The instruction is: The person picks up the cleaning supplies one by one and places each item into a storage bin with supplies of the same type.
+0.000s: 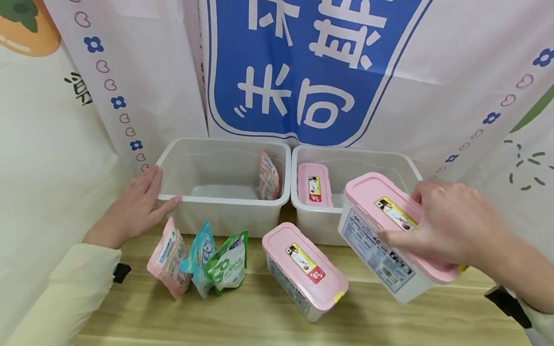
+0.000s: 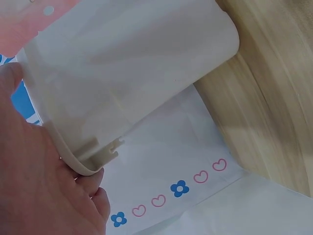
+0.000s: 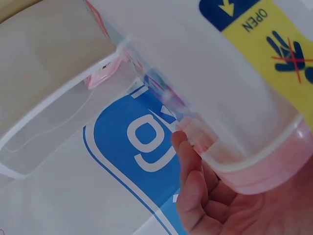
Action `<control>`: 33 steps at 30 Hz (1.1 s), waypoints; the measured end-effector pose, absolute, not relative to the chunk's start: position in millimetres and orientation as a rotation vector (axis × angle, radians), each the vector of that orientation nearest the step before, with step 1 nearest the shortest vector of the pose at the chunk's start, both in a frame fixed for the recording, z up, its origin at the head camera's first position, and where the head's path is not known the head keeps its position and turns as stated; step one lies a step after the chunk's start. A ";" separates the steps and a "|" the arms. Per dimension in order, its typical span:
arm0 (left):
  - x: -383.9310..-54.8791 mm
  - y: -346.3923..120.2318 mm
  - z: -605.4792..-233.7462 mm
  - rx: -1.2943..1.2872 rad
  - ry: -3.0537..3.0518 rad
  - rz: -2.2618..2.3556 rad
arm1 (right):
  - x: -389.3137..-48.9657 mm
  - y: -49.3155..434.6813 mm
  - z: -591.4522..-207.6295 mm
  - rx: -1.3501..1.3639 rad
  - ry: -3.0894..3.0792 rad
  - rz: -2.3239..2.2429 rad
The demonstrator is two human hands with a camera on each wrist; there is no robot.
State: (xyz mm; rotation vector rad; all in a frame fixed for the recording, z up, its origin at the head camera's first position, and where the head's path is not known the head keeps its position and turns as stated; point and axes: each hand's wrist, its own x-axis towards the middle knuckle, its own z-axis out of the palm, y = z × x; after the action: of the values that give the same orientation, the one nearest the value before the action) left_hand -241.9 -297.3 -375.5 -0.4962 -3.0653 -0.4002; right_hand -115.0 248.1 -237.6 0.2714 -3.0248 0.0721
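My right hand (image 1: 456, 221) grips a white plastic tub with a pink lid (image 1: 389, 235), thumb on its near side, holding it tilted above the table in front of the right bin (image 1: 373, 160). Its yellow "OPEN" label (image 3: 274, 44) shows in the right wrist view. My left hand (image 1: 135, 206) rests on the left corner of the grey-white left bin (image 1: 231, 209), thumb along the front rim. In the left wrist view, the bin's outer wall (image 2: 142, 58) fills the upper part. A similar pink-lidded tub (image 1: 303, 263) lies on the table between the hands.
Before the left bin stand a pink pouch (image 1: 169, 260), a blue pouch (image 1: 202, 260) and a green-white pouch (image 1: 229, 263). Another pink pouch (image 1: 269, 178) is inside the left bin; a pink-lidded tub (image 1: 314, 183) is inside the right one. Printed cloth (image 1: 161, 68) hangs behind the wooden table (image 1: 212, 341).
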 end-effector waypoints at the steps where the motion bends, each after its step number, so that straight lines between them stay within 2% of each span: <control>1: -242.2 -297.4 -375.2 -0.497 -3.064 -0.402 | -116.2 248.4 -236.0 0.267 -3.027 0.070; 16: -240.9 -298.5 -373.8 -0.489 -3.079 -0.394 | -139.6 251.6 -218.0 0.213 -3.074 0.121; 33: -242.5 -296.3 -375.8 -0.491 -3.078 -0.399 | -190.6 263.5 -198.5 0.113 -3.080 0.200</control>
State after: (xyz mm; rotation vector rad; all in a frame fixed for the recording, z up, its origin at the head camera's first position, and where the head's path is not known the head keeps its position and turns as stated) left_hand -242.5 -296.3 -375.8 -0.4908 -3.0782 -0.3991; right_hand -190.6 263.5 -198.5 0.1132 -3.0803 0.1997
